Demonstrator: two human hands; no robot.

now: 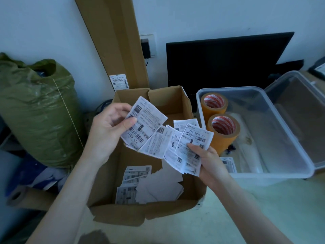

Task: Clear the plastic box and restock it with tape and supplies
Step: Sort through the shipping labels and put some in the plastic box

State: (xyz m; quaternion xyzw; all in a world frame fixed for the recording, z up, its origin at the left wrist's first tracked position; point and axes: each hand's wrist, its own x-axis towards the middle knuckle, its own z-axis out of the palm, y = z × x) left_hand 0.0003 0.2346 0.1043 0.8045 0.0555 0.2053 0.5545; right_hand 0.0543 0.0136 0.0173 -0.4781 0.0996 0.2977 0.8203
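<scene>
A clear plastic box (274, 175) stands at the right with its lid (302, 110) swung open behind it. Two rolls of tan tape (222, 132) stand on end at its left end, and a shipping label (228, 163) lies on its floor. My left hand (107, 127) pinches a few shipping labels (146, 122) over the open cardboard box (140, 208). My right hand (209, 161) grips a fanned stack of shipping labels (190, 150) beside them. Both stacks overlap in the middle.
More labels and blank slips (149, 184) lie in the cardboard box. A green sack (38, 111) stands at the left, a tall flat carton (114, 43) leans on the wall, and a black monitor (225, 60) sits behind the plastic box. A cardboard tube (17, 196) lies low left.
</scene>
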